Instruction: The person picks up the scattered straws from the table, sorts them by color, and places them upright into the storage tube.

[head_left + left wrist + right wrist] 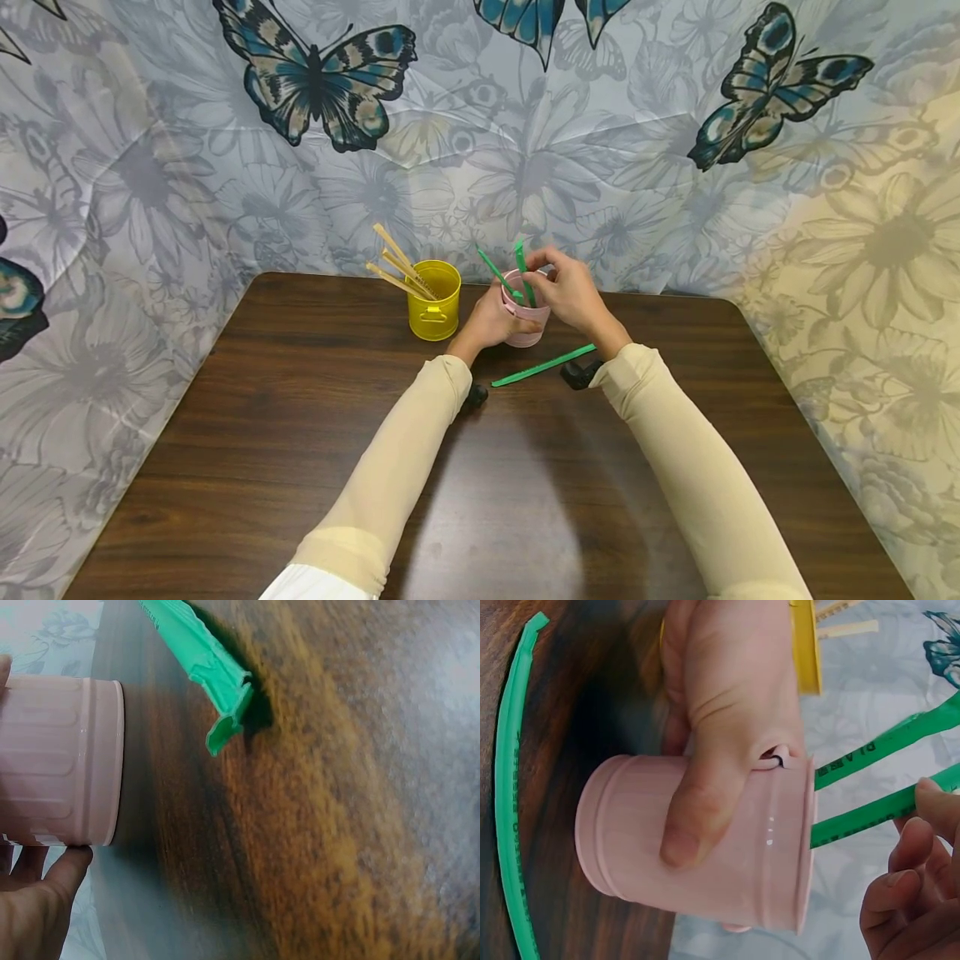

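Observation:
A small pink bucket is gripped round its side by my left hand, the thumb lying across its wall in the right wrist view. Two long straws in printed green wrappers stick out of its mouth. One green straw is pinched near its upper part between the thumb and fingers of my right hand, with its lower end inside the bucket. Beside it the other green straw leans against the rim, untouched. Their lower ends are hidden by the bucket wall.
A third green wrapped straw lies on the dark wooden table, in front of the bucket. To the left stands a yellow bucket with several pale sticks leaning out. A butterfly-patterned cloth hangs behind the table.

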`<state>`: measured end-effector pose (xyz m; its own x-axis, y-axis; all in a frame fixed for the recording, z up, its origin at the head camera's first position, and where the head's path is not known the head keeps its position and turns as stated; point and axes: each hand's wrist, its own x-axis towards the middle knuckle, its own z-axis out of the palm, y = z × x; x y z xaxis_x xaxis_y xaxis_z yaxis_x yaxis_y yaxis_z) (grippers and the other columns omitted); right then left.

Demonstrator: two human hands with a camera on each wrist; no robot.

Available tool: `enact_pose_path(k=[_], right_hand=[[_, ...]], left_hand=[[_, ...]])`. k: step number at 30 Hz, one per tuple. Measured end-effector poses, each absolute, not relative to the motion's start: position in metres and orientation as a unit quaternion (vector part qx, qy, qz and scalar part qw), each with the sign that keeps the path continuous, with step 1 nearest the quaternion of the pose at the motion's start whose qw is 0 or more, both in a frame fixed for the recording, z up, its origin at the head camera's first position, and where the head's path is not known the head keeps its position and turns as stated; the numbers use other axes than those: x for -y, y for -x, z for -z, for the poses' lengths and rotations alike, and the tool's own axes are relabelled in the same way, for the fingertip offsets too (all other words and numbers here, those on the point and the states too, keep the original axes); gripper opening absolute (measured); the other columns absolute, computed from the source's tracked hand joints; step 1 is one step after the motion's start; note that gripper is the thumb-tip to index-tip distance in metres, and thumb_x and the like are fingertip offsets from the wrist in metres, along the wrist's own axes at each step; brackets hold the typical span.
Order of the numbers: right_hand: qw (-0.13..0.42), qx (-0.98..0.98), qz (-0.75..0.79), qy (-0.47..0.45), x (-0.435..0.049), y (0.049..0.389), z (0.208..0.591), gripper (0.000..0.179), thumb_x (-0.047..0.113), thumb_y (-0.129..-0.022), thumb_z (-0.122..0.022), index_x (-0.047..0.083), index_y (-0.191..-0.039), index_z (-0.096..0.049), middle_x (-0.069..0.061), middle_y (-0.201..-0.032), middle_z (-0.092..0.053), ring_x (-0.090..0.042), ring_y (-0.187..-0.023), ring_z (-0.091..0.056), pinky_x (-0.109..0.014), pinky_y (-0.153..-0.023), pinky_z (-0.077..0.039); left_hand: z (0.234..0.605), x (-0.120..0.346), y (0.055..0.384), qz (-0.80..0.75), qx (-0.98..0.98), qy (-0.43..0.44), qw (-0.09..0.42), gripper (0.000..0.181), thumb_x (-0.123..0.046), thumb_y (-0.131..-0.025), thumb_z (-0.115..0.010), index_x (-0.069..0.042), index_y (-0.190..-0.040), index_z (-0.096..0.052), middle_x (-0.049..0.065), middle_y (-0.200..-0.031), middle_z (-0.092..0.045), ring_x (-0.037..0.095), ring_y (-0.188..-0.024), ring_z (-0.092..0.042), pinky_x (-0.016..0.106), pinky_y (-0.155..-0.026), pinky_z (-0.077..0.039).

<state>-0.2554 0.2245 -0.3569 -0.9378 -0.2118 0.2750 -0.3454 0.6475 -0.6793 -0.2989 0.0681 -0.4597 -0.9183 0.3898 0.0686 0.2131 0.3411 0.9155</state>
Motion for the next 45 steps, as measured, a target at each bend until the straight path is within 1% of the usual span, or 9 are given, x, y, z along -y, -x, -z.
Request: enact_pose_path(k=[4, 7, 16, 22, 25, 31, 35, 41, 45], right_hand=[[0.068, 0.9, -0.402, -0.155, -0.225, 0.255, 0.361, 0.019, 0.018, -0.1, -0.067, 0.009, -0.117, -0.064, -0.011, -0.115, -0.068, -0.036, -0.081, -0.067, -0.024, -0.061, -0.048], [0.062, 0.899, -0.405, -0.155, -0.226, 0.254, 0.363, 0.02, 0.017, -0.1, -0.066, 0.009, -0.118, -0.063, -0.012, -0.118, -0.068, -0.04, -0.09, -0.07, -0.025, -0.066, -0.051], [0.059, 0.905, -0.394, -0.149, -0.228, 0.251, 0.363, 0.019, 0.021, -0.102, -0.065, 0.012, -0.119, -0.066, -0.005, -0.118, -0.069, -0.028, -0.075, -0.063, -0.027, -0.061, -0.048], [0.07, 0.911, -0.37, -0.17, -0.235, 0.243, 0.359, 0.021, 0.021, -0.101, -0.066, 0.01, -0.119, -0.066, -0.006, -0.113, -0.069, -0.017, -0.06, -0.048, -0.026, -0.052, -0.04], [0.072, 0.913, -0.36, -0.179, -0.24, 0.236, 0.361, 0.02, 0.02, -0.1, -0.067, 0.01, -0.118, -0.065, -0.006, -0.106, -0.068, -0.015, -0.057, -0.047, -0.027, -0.051, -0.04], [0.071, 0.92, -0.335, -0.192, -0.251, 0.221, 0.368, 0.02, 0.02, -0.099, -0.068, 0.01, -0.116, -0.065, -0.008, -0.09, -0.064, -0.022, -0.066, -0.055, -0.026, -0.058, -0.045], [0.068, 0.921, -0.325, -0.204, -0.256, 0.213, 0.377, 0.02, 0.02, -0.098, -0.07, 0.011, -0.115, -0.066, -0.006, -0.1, -0.067, -0.024, -0.069, -0.054, -0.025, -0.06, -0.045], [0.045, 0.921, -0.319, -0.22, -0.257, 0.208, 0.398, 0.016, 0.016, -0.094, -0.074, 0.011, -0.109, -0.069, -0.003, -0.105, -0.068, -0.016, -0.069, -0.05, -0.025, -0.062, -0.044], [0.011, 0.922, -0.31, -0.23, -0.254, 0.205, 0.413, 0.013, 0.015, -0.094, -0.075, 0.011, -0.105, -0.068, -0.004, -0.107, -0.07, -0.018, -0.084, -0.06, -0.029, -0.073, -0.05]], left_hand=[[0.459, -0.068, 0.298, -0.544, -0.814, -0.186, 0.085, 0.108, -0.03, -0.075, -0.092, -0.018, -0.157, -0.023, 0.01, -0.147, -0.054, 0.027, -0.129, -0.058, 0.046, -0.109, -0.05], [0.459, -0.068, 0.298, -0.543, -0.815, -0.184, 0.085, 0.109, -0.031, -0.075, -0.092, -0.018, -0.158, -0.023, 0.011, -0.148, -0.054, 0.027, -0.13, -0.058, 0.046, -0.109, -0.05], [0.461, -0.067, 0.297, -0.554, -0.807, -0.183, 0.09, 0.087, -0.036, -0.076, -0.091, -0.025, -0.148, -0.043, 0.001, -0.142, -0.059, 0.022, -0.128, -0.059, 0.042, -0.109, -0.05], [0.461, -0.066, 0.297, -0.559, -0.806, -0.178, 0.081, 0.086, -0.033, -0.075, -0.092, -0.025, -0.147, -0.045, 0.0, -0.139, -0.06, 0.02, -0.126, -0.06, 0.041, -0.109, -0.05], [0.461, -0.066, 0.296, -0.558, -0.808, -0.173, 0.082, 0.09, -0.033, -0.074, -0.092, -0.025, -0.149, -0.043, 0.001, -0.141, -0.06, 0.021, -0.127, -0.059, 0.042, -0.109, -0.05], [0.462, -0.069, 0.296, -0.559, -0.806, -0.175, 0.083, 0.095, -0.031, -0.073, -0.093, -0.025, -0.151, -0.04, 0.002, -0.141, -0.059, 0.021, -0.128, -0.058, 0.042, -0.109, -0.049], [0.463, -0.07, 0.297, -0.557, -0.806, -0.185, 0.072, 0.096, -0.032, -0.073, -0.093, -0.024, -0.152, -0.039, 0.003, -0.14, -0.06, 0.021, -0.128, -0.058, 0.041, -0.11, -0.049], [0.462, -0.07, 0.296, -0.552, -0.81, -0.188, 0.061, 0.094, -0.033, -0.073, -0.094, -0.024, -0.15, -0.041, 0.001, -0.139, -0.06, 0.02, -0.128, -0.059, 0.041, -0.11, -0.049], [0.462, -0.07, 0.296, -0.549, -0.812, -0.19, 0.057, 0.09, -0.028, -0.074, -0.092, -0.024, -0.149, -0.043, 0.001, -0.138, -0.062, 0.02, -0.128, -0.059, 0.041, -0.111, -0.048]])
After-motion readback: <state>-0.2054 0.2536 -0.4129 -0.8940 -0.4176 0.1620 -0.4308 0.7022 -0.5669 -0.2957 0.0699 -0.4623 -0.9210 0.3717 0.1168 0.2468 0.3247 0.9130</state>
